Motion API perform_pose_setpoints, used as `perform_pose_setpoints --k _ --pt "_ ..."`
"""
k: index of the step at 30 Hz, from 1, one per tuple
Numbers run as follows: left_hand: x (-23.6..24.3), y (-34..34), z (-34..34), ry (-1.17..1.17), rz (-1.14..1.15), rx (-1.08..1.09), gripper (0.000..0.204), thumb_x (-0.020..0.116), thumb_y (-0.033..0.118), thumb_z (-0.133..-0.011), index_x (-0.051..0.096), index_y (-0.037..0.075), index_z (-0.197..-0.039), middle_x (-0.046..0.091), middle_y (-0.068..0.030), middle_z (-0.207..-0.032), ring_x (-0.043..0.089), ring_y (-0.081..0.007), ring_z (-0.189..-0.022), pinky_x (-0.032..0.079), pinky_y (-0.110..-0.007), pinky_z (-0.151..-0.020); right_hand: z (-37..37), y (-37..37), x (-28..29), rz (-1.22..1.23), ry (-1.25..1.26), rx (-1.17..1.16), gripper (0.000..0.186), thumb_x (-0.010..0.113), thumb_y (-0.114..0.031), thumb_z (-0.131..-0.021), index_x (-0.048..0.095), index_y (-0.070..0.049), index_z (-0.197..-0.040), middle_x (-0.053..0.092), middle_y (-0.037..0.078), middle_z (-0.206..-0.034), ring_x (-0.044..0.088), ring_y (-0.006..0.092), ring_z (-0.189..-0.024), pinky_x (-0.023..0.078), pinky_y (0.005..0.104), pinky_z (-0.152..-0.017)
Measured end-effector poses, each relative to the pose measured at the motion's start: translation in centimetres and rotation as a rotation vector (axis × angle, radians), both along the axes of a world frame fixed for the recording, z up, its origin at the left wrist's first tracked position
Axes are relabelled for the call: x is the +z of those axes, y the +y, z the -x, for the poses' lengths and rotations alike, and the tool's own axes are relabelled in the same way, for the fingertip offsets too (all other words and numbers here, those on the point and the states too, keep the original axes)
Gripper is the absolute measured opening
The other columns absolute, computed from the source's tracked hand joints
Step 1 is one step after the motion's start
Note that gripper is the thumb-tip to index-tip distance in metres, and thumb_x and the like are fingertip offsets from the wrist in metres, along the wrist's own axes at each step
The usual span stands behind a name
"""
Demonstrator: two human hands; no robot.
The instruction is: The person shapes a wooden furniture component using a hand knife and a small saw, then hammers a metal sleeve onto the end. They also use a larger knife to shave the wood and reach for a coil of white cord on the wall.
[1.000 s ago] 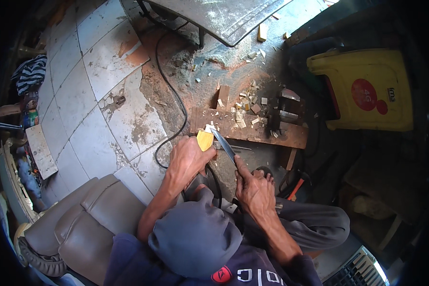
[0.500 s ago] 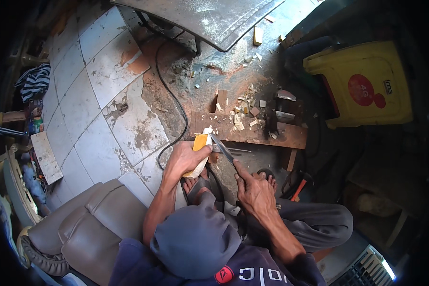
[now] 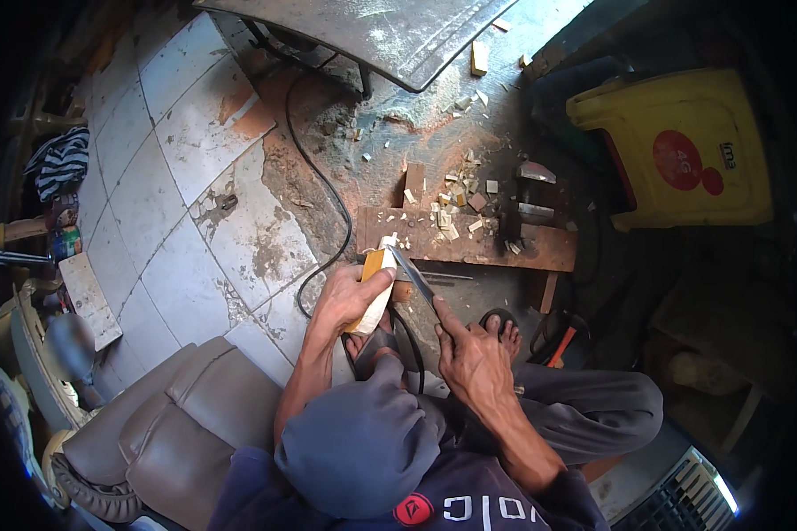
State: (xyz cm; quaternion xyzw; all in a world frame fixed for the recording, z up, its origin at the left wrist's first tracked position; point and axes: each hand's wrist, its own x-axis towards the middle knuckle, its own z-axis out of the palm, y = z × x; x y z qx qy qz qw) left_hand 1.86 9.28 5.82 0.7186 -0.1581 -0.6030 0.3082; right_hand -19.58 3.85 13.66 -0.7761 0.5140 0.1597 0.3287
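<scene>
My left hand (image 3: 345, 301) is closed round a wooden block (image 3: 376, 292) with a yellow face and a pale side, held upright-slanting over my sandalled foot. My right hand (image 3: 472, 361) grips a long steel blade (image 3: 411, 273), its index finger laid along the tool, the handle hidden in the palm. The blade's tip meets the whittled top end of the block. Just beyond both hands, a low wooden bench (image 3: 549, 252) carries pale chips and small cut pieces (image 3: 447, 226), with a dark metal fixture (image 3: 536, 181) at its right. A thin metal rod (image 3: 452, 276) lies by the bench.
A metal-topped table (image 3: 390, 35) stands beyond. A black cable (image 3: 328, 186) snakes over broken white tiles (image 3: 195, 283). A yellow plastic container (image 3: 691, 203) is at right, an orange-handled tool (image 3: 562, 345) near my right foot. A padded leather seat (image 3: 177, 425) sits at left, beside clutter.
My left hand has moved slightly down and turned the block, showing more of its pale side and length. The blade stays at the top end, shifted slightly down with the right hand.
</scene>
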Motion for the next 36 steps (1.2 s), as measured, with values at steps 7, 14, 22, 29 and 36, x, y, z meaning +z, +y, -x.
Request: perform_pose_setpoints --k 7,14,22,29,36 --pt "-1.6 0.6 0.5 0.113 -0.002 0.104 0.054 0.069 0.046 -0.094 0.073 -0.007 -0.096 0.07 -0.0139 -0.07 0.069 -0.023 -0.054 0.052 -0.035 -0.047 -1.5 0.0 -1.2 0.034 0.007 0.002 0.047 0.059 -0.033 -0.102 0.057 -0.035 -0.149 0.07 0.026 -0.09 0.066 0.0546 -0.089 0.051 0.0625 -0.085" --pt "-2.7 1.3 0.4 0.227 0.09 0.212 0.06 0.067 0.046 -0.095 0.069 -0.013 -0.1 0.068 -0.0169 -0.07 0.067 -0.0241 -0.051 0.052 -0.035 -0.044 -0.8 -0.6 -0.2 0.027 -0.003 0.043 0.046 0.06 -0.034 -0.102 0.058 -0.037 -0.148 0.072 0.025 -0.093 0.068 0.0512 -0.079 0.053 0.0571 -0.086" --pt "-1.2 0.8 0.7 0.321 0.026 0.246 0.054 0.072 0.046 -0.092 0.069 -0.007 -0.1 0.067 -0.0121 -0.076 0.062 -0.0167 -0.057 0.049 -0.031 -0.048 -1.9 -0.7 -2.1 0.038 -0.075 -0.006 0.044 0.059 -0.031 -0.102 0.06 -0.033 -0.146 0.071 0.026 -0.088 0.067 0.05 -0.073 0.051 0.0569 -0.082" --pt "-2.1 1.7 0.0 0.376 0.039 0.311 0.055 0.072 0.051 -0.091 0.068 -0.004 -0.095 0.065 -0.0098 -0.072 0.063 -0.0156 -0.056 0.052 -0.029 -0.049 -0.6 -0.6 -0.2 -0.004 -0.039 0.039 0.047 0.058 -0.035 -0.103 0.056 -0.037 -0.149 0.073 0.024 -0.092 0.067 0.0514 -0.088 0.048 0.0624 -0.097" --pt "-2.7 1.8 0.0 0.442 0.045 0.31 0.056 0.073 0.05 -0.091 0.066 -0.005 -0.095 0.065 -0.0113 -0.069 0.063 -0.0176 -0.052 0.054 -0.029 -0.048 -1.6 -0.9 -0.8 0.004 -0.019 0.025 0.046 0.059 -0.034 -0.102 0.057 -0.035 -0.148 0.071 0.025 -0.089 0.067 0.0511 -0.081 0.051 0.0604 -0.087"
